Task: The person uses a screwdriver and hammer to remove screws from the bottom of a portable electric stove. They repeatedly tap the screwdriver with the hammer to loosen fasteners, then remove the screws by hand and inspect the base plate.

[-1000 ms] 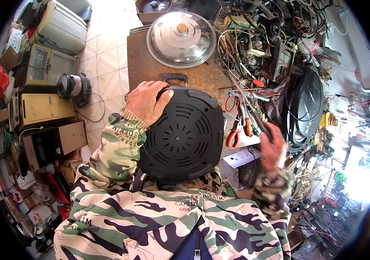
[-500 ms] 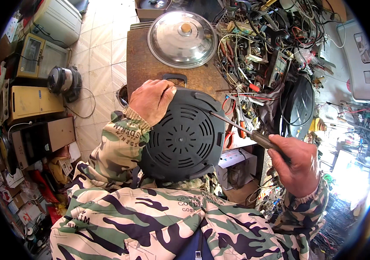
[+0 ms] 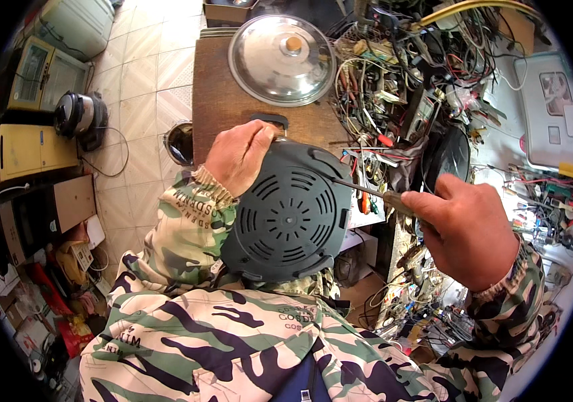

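A black vented appliance base [image 3: 288,220], turned bottom up, is tilted near my body below the wooden table top [image 3: 214,87]. My left hand [image 3: 236,157] grips its upper left rim, fingers curled near a dark handle [image 3: 269,120]. My right hand [image 3: 465,234] is wrapped round a long screwdriver [image 3: 367,189] with a worn handle. The screwdriver's tip rests at the upper right of the base, close to a raised foot. A steel lid [image 3: 281,61] with a wooden knob lies on the table above the base.
Tangled cables and tools [image 3: 400,94] crowd the table's right side, beside a black round object [image 3: 450,153] and a pale plastic bin [image 3: 548,117]. At left, a tiled floor [image 3: 140,120] has an electric cooker [image 3: 75,117]; yellow and white cabinets [image 3: 35,153] and piled boxes line that edge.
My right hand has come up and swung rightward, bringing the screwdriver's tip onto the base. My left hand and the base have shifted slightly to the right in view.
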A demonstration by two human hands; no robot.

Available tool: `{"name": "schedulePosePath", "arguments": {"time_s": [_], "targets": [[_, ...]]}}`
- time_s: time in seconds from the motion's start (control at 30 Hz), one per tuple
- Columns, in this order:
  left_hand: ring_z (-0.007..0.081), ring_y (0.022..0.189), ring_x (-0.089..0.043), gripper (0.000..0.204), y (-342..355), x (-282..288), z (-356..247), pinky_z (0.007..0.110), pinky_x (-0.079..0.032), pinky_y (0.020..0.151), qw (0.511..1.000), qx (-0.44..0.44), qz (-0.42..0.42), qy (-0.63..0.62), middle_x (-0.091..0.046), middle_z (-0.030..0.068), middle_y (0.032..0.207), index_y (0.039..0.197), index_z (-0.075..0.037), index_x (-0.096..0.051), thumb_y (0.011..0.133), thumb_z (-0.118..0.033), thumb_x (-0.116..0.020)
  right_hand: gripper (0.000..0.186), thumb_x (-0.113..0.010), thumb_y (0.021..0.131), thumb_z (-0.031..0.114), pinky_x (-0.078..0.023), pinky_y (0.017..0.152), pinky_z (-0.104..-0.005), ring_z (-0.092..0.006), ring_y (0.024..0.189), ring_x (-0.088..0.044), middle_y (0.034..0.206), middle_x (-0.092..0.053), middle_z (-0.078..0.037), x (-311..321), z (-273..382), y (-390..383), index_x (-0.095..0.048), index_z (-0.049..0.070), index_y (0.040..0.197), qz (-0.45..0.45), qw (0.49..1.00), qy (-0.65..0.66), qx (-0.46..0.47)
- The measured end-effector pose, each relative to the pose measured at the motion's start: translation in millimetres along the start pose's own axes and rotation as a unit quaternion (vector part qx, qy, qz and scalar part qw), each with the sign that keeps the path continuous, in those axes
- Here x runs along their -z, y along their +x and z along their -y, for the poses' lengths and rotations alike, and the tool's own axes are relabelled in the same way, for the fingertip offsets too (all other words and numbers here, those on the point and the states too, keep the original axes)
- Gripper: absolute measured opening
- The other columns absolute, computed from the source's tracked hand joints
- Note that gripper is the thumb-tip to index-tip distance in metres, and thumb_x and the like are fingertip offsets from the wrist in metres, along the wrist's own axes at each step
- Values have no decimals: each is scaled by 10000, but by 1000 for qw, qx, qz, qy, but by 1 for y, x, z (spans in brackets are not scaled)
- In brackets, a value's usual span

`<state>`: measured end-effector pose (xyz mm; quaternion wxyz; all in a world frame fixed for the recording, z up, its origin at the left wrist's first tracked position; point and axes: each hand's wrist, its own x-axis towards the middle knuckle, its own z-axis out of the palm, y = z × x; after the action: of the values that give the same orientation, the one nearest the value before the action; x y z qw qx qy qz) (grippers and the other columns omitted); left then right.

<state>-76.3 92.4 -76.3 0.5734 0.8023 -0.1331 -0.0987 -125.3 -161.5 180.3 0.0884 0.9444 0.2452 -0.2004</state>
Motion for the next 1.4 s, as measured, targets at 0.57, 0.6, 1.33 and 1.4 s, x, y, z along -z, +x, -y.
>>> {"name": "schedulePosePath", "arguments": {"time_s": [0.57,0.6,1.33,1.4], "targets": [[327,1159,-634,286,43,11,-75,415,-534,989,964,-20,207,165,-681,154,1172,1223,-56,-656,955,-155,-646,317,-645,884,80,-543,688,-382,-292,701,-712,818,-708,-226,-13,-20,18,-713,-33,1172,113,931,315,-146],[335,1177,-622,334,43,-1,-80,448,-538,992,965,-98,182,162,-666,162,1175,1249,-60,-629,933,-160,-665,309,-651,878,79,-551,681,-393,-332,711,-720,837,-712,-246,-4,-8,16,-727,-20,1160,111,931,306,-166],[310,828,-686,288,62,-110,-159,372,-552,735,848,-284,381,-234,-681,155,884,1070,-22,-655,811,-125,-728,530,-558,952,209,-436,1094,-453,-398,1266,-577,1379,-563,-251,-25,3,7,-496,-86,1388,-236,951,174,-99],[302,750,-672,235,60,-106,-169,365,-542,688,860,-274,370,-222,-669,144,813,1019,-21,-666,821,-130,-731,511,-531,981,225,-446,1086,-443,-355,1273,-587,1392,-576,-229,-31,-9,6,-507,-79,1391,-315,877,352,-92]]}}
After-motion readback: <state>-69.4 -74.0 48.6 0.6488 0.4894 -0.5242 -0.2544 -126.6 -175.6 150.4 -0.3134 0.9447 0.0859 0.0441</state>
